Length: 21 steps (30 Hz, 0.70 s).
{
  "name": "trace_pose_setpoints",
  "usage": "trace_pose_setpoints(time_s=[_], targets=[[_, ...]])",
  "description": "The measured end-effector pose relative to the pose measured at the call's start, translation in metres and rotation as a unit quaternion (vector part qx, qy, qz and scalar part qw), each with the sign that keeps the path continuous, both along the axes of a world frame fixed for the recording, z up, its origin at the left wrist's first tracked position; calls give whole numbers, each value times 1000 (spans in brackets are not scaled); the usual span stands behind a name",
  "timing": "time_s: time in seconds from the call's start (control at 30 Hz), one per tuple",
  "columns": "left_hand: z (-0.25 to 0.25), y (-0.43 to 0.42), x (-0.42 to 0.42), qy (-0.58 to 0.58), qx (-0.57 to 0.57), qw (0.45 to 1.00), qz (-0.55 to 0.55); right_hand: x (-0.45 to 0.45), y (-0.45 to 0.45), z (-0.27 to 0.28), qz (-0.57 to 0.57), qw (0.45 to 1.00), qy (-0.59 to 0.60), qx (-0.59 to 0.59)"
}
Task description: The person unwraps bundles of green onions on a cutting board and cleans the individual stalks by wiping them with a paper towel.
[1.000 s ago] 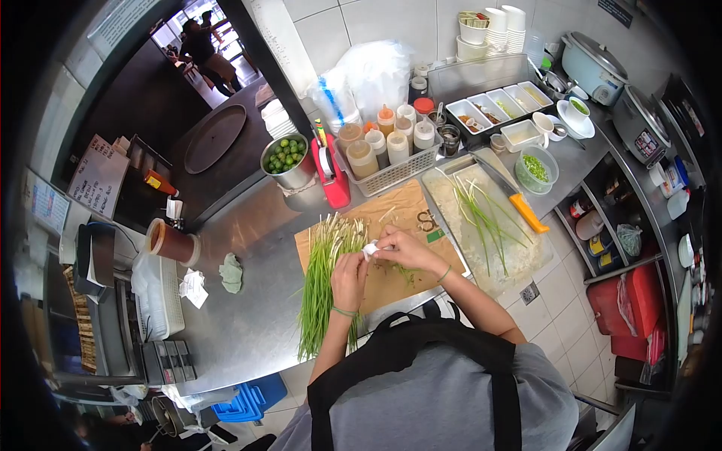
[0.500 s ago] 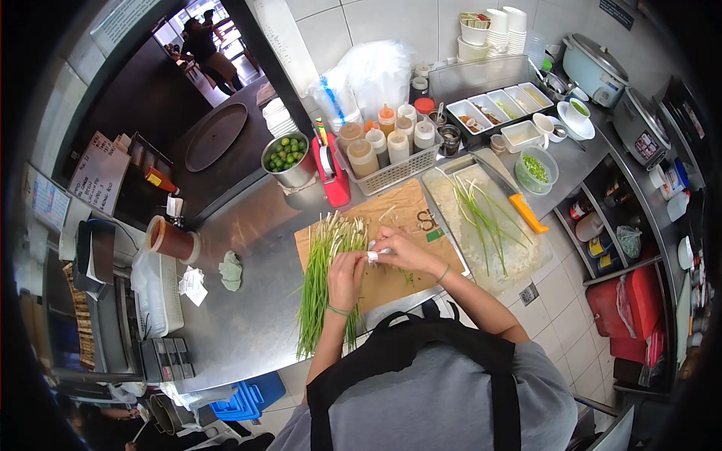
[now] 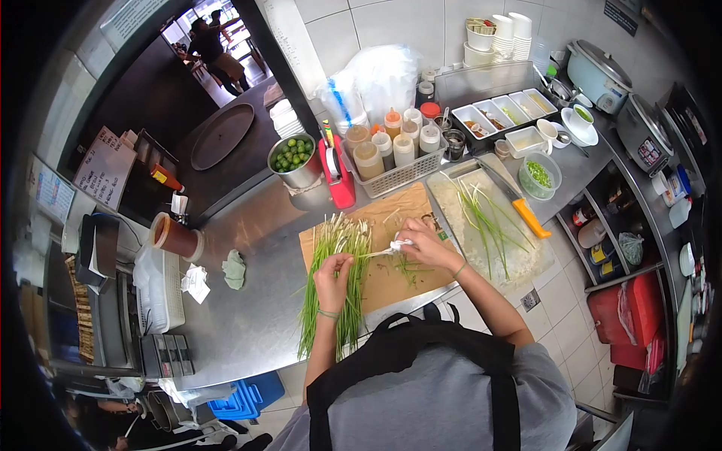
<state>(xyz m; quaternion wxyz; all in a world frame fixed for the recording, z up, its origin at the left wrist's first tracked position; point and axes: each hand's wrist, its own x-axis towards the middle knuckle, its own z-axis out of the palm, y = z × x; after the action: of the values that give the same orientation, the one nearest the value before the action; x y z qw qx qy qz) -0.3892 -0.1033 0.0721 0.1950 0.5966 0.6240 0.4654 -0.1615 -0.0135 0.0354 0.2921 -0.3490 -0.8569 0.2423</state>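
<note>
My left hand (image 3: 332, 281) pinches a single green onion (image 3: 374, 254) beside a large bundle of green onions (image 3: 320, 289) that lies on brown paper (image 3: 387, 297). The stalk stretches across to my right hand (image 3: 426, 244), whose fingers are closed on a crumpled white paper tissue (image 3: 401, 244) around its pale end. Small green scraps (image 3: 410, 274) lie on the paper below my right hand. To the right, a few separate green onions (image 3: 481, 222) rest on a pale cutting board (image 3: 519, 259), next to a knife with an orange handle (image 3: 531, 218).
Behind the paper stand a basket of squeeze bottles (image 3: 398, 169), a red tape dispenser (image 3: 338, 177) and a metal pot of green limes (image 3: 293, 158). A tub of chopped green onion (image 3: 538, 175) sits at the right. Crumpled paper (image 3: 196, 283) and a greenish cloth (image 3: 234, 269) lie at the left.
My hands, close together before, have moved apart. My right hand shifted right with the tissue and my left hand slightly left, so the onion stalk now shows stretched between them.
</note>
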Motion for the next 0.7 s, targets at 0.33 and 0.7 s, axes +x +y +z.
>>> trace_pose_setpoints(time_s=[0.33, 0.7], targets=[[0, -1, 0, 7, -28, 999, 15, 8, 5, 7, -128, 991, -45, -10], [-6, 14, 24, 27, -7, 997, -65, -35, -16, 21, 24, 999, -4, 20]])
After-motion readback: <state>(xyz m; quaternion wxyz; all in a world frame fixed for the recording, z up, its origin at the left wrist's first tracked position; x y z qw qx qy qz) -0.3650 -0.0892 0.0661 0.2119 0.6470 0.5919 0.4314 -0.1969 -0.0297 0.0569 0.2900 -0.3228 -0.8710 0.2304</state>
